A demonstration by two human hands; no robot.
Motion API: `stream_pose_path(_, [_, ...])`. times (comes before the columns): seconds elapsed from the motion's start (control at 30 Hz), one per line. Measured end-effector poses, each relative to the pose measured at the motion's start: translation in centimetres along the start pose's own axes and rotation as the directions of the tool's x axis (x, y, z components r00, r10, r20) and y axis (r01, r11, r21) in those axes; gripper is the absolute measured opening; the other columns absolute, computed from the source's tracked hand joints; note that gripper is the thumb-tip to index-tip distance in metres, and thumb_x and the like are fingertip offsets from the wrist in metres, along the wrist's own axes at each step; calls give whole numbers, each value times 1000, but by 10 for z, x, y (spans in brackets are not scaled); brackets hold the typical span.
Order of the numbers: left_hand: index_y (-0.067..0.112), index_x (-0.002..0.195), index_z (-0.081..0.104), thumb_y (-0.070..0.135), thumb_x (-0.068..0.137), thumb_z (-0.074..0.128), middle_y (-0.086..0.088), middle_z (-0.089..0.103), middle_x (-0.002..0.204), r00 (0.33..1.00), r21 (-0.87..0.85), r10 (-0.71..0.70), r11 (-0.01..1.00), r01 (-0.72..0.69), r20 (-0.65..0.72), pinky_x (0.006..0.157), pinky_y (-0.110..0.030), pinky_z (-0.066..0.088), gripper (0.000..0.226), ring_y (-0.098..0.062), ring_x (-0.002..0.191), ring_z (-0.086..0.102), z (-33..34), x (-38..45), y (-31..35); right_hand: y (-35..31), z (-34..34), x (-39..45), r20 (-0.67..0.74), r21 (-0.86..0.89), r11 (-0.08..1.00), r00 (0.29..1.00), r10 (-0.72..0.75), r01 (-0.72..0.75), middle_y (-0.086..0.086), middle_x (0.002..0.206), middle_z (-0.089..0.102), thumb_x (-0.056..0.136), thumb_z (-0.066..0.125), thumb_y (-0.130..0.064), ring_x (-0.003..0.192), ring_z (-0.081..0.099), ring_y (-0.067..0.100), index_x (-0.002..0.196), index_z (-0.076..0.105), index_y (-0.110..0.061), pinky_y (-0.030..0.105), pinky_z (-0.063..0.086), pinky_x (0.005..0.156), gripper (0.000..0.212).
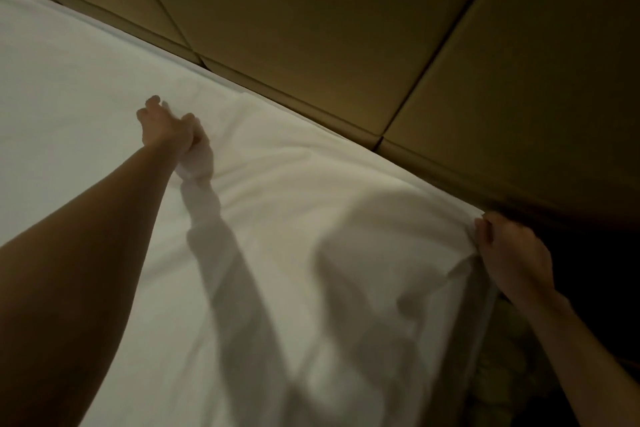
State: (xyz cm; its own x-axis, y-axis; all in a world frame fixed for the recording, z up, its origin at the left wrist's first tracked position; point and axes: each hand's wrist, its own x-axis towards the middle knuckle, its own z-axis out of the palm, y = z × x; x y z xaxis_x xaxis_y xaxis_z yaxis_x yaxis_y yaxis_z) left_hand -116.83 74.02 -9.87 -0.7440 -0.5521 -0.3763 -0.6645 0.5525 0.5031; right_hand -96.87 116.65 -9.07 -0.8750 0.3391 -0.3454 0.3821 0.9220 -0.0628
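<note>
Nearest the lens, the left forearm (86, 253) runs from the lower left corner up toward the middle of the frame and ends at the left hand (166, 126). That hand is closed, its fingers curled round a raised fold of the white bed sheet (311, 166). The bunched cloth shows just below and to the right of the knuckles. Creases fan out from this fold toward the right of the frame, and the arm's shadow falls down the cloth toward the bottom centre.

At the right edge, lower down, the right hand (512, 253) is also closed on the sheet. Its fingertips (483, 230) are hooked over the hem where the cloth reaches the side of the bed. Below this hand the sheet drops over the edge, and a grey strip of mattress side (485, 308) shows beneath it. The picture is blurred here, so the exact hold of the thumb cannot be told.

The sheet covers the bed from the upper left to the bottom centre. Behind its far edge, tan padded wall panels (346, 10) fill the top of the frame. Dim patterned floor (502, 388) lies in the lower right corner.
</note>
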Motion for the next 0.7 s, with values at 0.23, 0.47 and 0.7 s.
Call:
stream_pose_path(0.23, [16,150,24,30,84,72,-11,28,152,985,168,149,972,-163,90,110,-47,34,83,-34,136,36,4,9,0,-21,-9,5,-28,-21,999,999,-43,42,21,108,62,97,46,-25,99,59,40,110,55,-5,43,46,77,26])
stream_pose_path(0.47, [12,150,24,24,88,65,-13,28,152,979,165,181,967,-195,94,110,-46,34,75,-35,135,36,0,11,-2,-93,-9,1,-217,145,854,858,-466,500,12,122,58,88,42,-20,111,54,32,119,58,-7,39,45,89,38])
stream_pose_path(0.7, [7,144,33,24,91,61,-15,33,146,997,145,79,986,-77,-9,108,-42,36,61,-38,129,43,-16,21,-19,-250,2,29,-139,296,665,720,-680,686,6,126,55,91,47,-13,105,60,27,126,56,-11,37,52,83,36])
